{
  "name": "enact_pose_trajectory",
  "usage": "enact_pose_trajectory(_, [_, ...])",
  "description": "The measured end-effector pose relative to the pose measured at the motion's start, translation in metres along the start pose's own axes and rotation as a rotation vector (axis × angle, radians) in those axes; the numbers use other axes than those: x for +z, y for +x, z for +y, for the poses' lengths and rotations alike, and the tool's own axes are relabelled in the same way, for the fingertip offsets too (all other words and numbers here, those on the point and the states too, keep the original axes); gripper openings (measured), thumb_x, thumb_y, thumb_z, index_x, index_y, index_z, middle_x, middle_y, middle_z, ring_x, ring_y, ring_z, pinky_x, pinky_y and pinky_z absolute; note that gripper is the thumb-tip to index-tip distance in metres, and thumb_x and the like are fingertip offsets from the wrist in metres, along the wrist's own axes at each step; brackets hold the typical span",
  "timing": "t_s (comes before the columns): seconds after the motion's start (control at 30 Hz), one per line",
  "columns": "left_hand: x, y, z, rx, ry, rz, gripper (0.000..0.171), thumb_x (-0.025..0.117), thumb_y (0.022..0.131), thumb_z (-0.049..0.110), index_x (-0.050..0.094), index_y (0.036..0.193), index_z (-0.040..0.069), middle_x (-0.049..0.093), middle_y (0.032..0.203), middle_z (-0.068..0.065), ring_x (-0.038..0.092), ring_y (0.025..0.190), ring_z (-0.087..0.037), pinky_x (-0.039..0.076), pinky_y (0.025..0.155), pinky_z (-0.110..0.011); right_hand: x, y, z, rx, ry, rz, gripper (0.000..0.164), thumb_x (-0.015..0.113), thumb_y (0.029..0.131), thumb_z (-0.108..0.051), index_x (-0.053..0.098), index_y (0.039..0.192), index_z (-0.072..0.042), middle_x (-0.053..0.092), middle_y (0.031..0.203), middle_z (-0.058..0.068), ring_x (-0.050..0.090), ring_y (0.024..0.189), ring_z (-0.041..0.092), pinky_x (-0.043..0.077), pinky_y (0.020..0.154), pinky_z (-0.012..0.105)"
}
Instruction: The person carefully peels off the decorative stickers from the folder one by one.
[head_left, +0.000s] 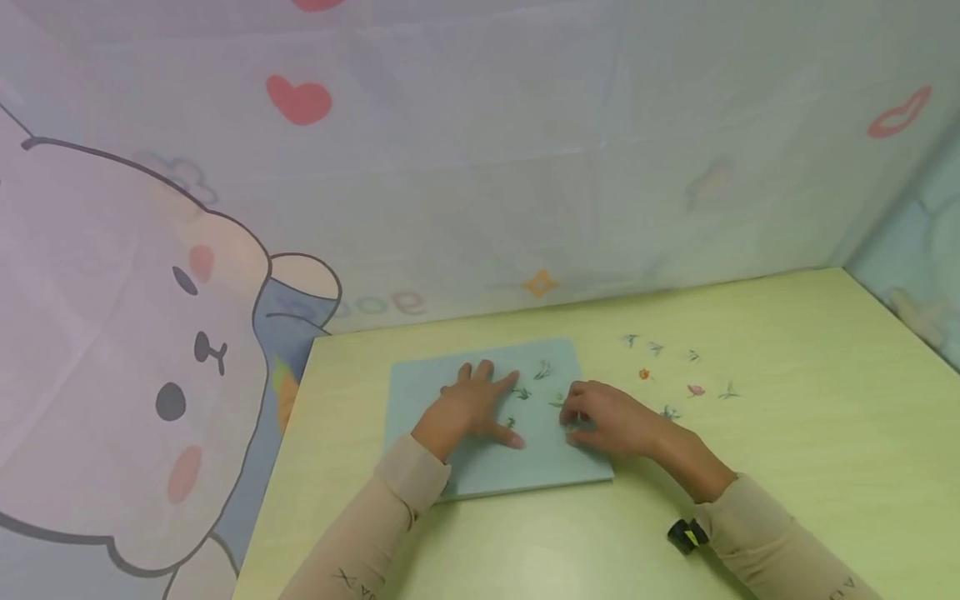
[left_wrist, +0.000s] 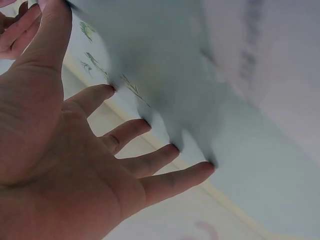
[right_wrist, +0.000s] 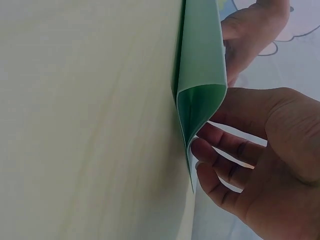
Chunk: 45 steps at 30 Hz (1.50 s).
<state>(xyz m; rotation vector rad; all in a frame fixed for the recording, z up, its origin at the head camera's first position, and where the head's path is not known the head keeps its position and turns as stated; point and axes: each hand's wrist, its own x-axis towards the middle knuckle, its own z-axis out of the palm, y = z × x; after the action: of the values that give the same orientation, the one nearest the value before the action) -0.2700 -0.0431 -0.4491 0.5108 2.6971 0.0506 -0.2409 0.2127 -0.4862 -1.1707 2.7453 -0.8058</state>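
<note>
A light blue folded sheet of paper point(head_left: 480, 475) lies on the table, with several small green plant cut-outs, such as one sprig point(head_left: 542, 371), on its right half. My left hand point(head_left: 471, 408) rests on the sheet with fingers spread wide, thumb and index finger beside the sprigs. In the left wrist view its straight fingertips point(left_wrist: 212, 166) press on the paper. At the sheet's right edge, my right hand point(head_left: 603, 417) has bent fingers touching the paper, thumb apart from them, near a pale green sprig point(head_left: 557, 401). The right wrist view shows the paper's folded end point(right_wrist: 202, 65) bulging beside my right fingers.
Right of the sheet, several small cut-outs lie scattered on the yellow-green table point(head_left: 810, 467), among them an orange flower point(head_left: 644, 374) and a pink flower point(head_left: 697, 390). A printed curtain point(head_left: 480, 192) stands behind the table. A black band piece point(head_left: 682, 536) sits at my right sleeve.
</note>
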Motion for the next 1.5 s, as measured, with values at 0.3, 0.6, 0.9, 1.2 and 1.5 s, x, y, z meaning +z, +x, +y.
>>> enact_pose_trajectory(0.3, [0.003, 0.003, 0.001, -0.011, 0.021, -0.003, 0.115, 0.085, 0.077, 0.068, 0.029, 0.170, 0.029, 0.024, 0.171, -0.014, 0.018, 0.158, -0.048, 0.041, 0.108, -0.072, -0.001, -0.003, 0.000, 0.005, 0.002, -0.004, 0.010, 0.080, 0.094, -0.011, 0.076, 0.103, -0.009, 0.062, 0.100, -0.002, 0.057, 0.090, 0.015, 0.053, 0.082, 0.038])
enact_pose_trajectory(0.6, [0.003, 0.002, 0.003, -0.012, 0.013, -0.004, 0.114, 0.085, 0.078, 0.067, 0.029, 0.170, 0.029, 0.024, 0.170, -0.014, 0.018, 0.158, -0.048, 0.041, 0.109, -0.072, 0.001, -0.004, 0.001, -0.034, -0.021, 0.044, 0.007, 0.077, 0.095, -0.005, 0.075, 0.101, -0.009, 0.062, 0.097, -0.002, 0.057, 0.086, 0.014, 0.053, 0.081, 0.038])
enact_pose_trajectory(0.9, [0.001, -0.001, 0.004, -0.011, 0.008, 0.005, 0.113, 0.086, 0.078, 0.066, 0.031, 0.169, 0.029, 0.025, 0.170, -0.015, 0.019, 0.157, -0.048, 0.041, 0.108, -0.073, 0.001, -0.003, 0.001, -0.052, -0.028, 0.070, 0.015, 0.075, 0.095, 0.002, 0.071, 0.094, -0.013, 0.060, 0.090, -0.005, 0.055, 0.081, 0.011, 0.052, 0.076, 0.036])
enact_pose_trajectory(1.2, [0.001, -0.001, 0.003, -0.007, 0.012, 0.014, 0.113, 0.086, 0.077, 0.066, 0.031, 0.169, 0.028, 0.027, 0.169, -0.015, 0.020, 0.157, -0.048, 0.041, 0.107, -0.073, 0.000, -0.001, 0.001, 0.002, -0.005, 0.079, 0.020, 0.074, 0.095, 0.002, 0.067, 0.089, -0.015, 0.055, 0.086, -0.006, 0.052, 0.077, 0.010, 0.050, 0.071, 0.030])
enact_pose_trajectory(1.5, [0.001, -0.003, 0.003, -0.009, 0.010, 0.019, 0.113, 0.086, 0.077, 0.065, 0.032, 0.169, 0.027, 0.027, 0.169, -0.015, 0.020, 0.157, -0.048, 0.041, 0.107, -0.074, -0.009, 0.000, 0.006, 0.054, 0.116, 0.045, 0.020, 0.071, 0.095, 0.004, 0.067, 0.090, -0.015, 0.063, 0.082, -0.008, 0.057, 0.077, 0.010, 0.051, 0.071, 0.029])
